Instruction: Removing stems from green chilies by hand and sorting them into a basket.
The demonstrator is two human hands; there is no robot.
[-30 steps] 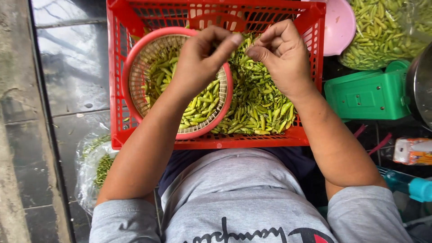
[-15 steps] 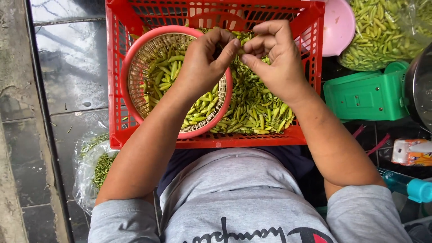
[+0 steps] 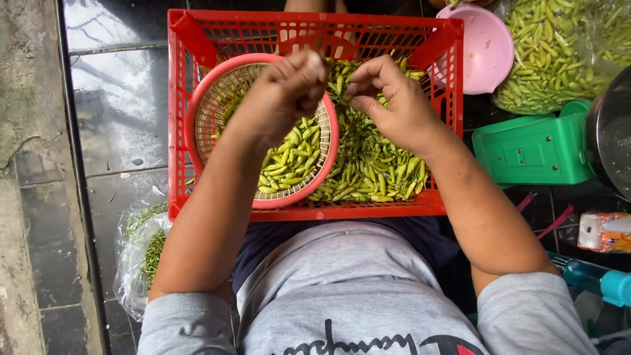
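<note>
My left hand [image 3: 286,95] is curled into a loose fist above a round pink sieve basket [image 3: 200,108] that holds green chilies [image 3: 292,154]. What the fist holds is hidden. My right hand [image 3: 394,108] is just to its right, thumb and forefinger pinched on a small green chili over the loose pile of green chilies [image 3: 368,167]. Basket and pile both lie inside a red plastic crate [image 3: 309,210] in front of my lap. The two hands are a finger's width apart.
A pink bowl [image 3: 490,49] and a clear bag of green chilies [image 3: 559,52] sit at the far right. A green scale [image 3: 532,148] and a metal pan [image 3: 611,131] stand beside the crate. A plastic bag of green stems [image 3: 141,250] lies on the wet tiled floor at left.
Half a second ago both hands' fingertips met over the crate. They have now drawn slightly apart, my left hand over the basket.
</note>
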